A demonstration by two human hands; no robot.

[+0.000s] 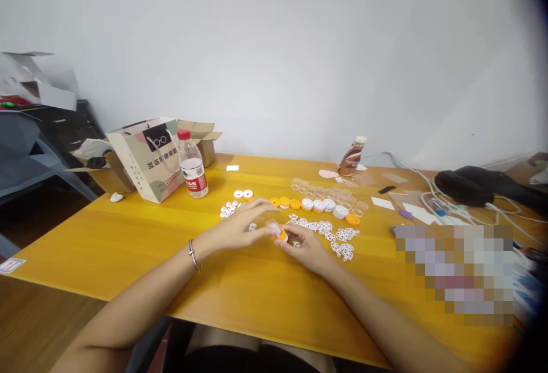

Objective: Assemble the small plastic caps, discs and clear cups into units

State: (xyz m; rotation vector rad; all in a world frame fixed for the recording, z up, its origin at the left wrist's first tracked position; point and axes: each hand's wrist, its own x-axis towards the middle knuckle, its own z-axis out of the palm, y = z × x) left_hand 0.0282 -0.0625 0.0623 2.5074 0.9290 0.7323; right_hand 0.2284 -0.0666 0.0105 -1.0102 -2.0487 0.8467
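Near the middle of the table, my right hand [306,246] pinches a small round piece [282,236] with an orange and white ring and a clear cup-like part. My left hand [247,223], with a bracelet at its wrist, hovers over the piece from the left. Its fingers are stretched and apart, and the thumb is at the clear part; whether it touches is unclear. White cut-out discs [321,226] lie just beyond my right hand. Behind them runs a row of orange and white rings [306,205]. Clear cups [319,192] stand behind those, and small white pieces [226,210] lie beyond my left hand.
At the left stand a paper bag [148,162], a cardboard box [201,140] and a red-capped water bottle [193,170]. A brown drink bottle [353,157] is at the back. White cables [428,190], papers [382,203] and a black object [468,186] occupy the right side.
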